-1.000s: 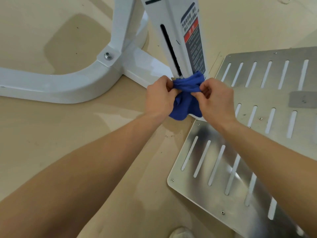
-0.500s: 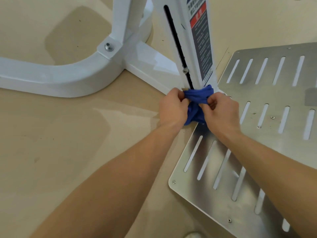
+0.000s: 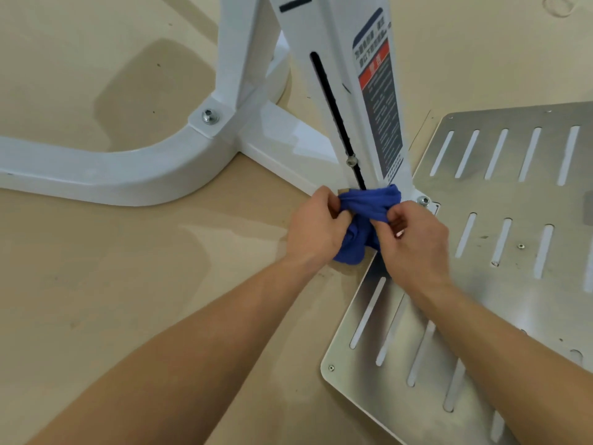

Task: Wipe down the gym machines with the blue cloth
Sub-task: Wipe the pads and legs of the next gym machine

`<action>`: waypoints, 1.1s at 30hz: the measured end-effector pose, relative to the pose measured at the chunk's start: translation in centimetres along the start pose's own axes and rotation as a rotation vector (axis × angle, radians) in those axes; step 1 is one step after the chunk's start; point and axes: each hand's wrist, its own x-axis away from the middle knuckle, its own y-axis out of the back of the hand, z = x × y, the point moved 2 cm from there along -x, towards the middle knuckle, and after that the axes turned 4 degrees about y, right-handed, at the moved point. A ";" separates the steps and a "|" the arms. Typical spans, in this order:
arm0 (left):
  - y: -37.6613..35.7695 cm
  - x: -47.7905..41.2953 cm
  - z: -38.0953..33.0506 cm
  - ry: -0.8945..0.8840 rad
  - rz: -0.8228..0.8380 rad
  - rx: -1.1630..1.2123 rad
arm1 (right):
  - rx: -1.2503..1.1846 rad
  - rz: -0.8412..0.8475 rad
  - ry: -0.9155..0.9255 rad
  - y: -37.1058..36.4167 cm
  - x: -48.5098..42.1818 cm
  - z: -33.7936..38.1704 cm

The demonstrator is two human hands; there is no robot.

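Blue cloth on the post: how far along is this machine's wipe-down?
Done: cannot tell; no surface shows a clear wiped mark. In hand: left hand and right hand grip the blue cloth against the foot of the white post. Left, likely: the curved base tube and the slotted footplate, which shows dark specks.

A glossy beige floor [image 3: 96, 284], flecked with small dark specks, shows a faint ring mark [image 3: 560, 4] at top right. At right are two brushed metal plates cut with parallel slots, the nearer plate [image 3: 340, 377] adjoining the farther plate [image 3: 526, 200]; a small screw [image 3: 331, 368] marks the nearer plate's corner.
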 end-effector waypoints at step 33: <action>15.3 5.4 -0.1 0.223 -0.018 0.124 | -0.561 0.592 -0.057 -4.1 3.4 12.8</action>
